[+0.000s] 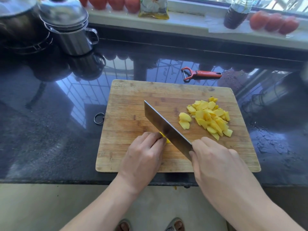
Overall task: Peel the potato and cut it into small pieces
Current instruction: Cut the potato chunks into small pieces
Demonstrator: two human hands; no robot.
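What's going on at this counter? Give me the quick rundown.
A person is chopping a peeled yellow potato on the rectangular wooden cutting board. The right hand grips the broad steel cleaver, blade down on the last yellow potato chunk, which the left hand pins with curled fingers. A pile of yellow potato slices sits to the right. The red-handled peeler lies on the dark counter behind the board.

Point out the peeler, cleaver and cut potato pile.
peeler (205,75), head view, on its red handle.
cleaver (164,129), head view, on the flat of the blade.
cut potato pile (210,118), head view, on the middle of the heap.
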